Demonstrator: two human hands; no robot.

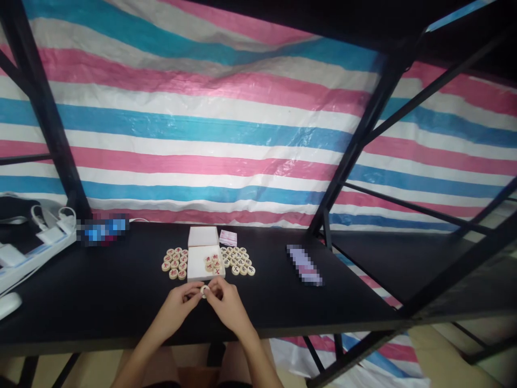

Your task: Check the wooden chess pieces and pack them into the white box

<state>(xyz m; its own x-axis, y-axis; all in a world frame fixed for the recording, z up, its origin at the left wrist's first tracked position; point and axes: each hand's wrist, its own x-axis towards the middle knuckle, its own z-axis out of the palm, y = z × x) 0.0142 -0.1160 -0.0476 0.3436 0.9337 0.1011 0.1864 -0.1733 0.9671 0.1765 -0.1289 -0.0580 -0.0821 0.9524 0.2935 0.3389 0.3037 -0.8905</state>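
Note:
Just in front of the white box, my left hand (181, 302) and my right hand (224, 298) meet over the black tabletop. Between their fingertips they pinch one round, pale Chinese chess piece (204, 291); its marking is too small to read. The open white box (194, 264) has its lid folded back, and several red-marked pieces (215, 258) lie in its right part. Left of the box, more red-marked pieces (174, 264) are grouped on the table. To the right sits a group of black-marked pieces (242, 263).
A folded pink paper (228, 238) lies behind the black-marked pieces. Farther right is a blurred, phone-like object (304, 264). A power strip (40, 258) with chargers and a white mouse (8, 305) are at left. Black metal posts (359, 140) frame the desk before a striped sheet (210, 124).

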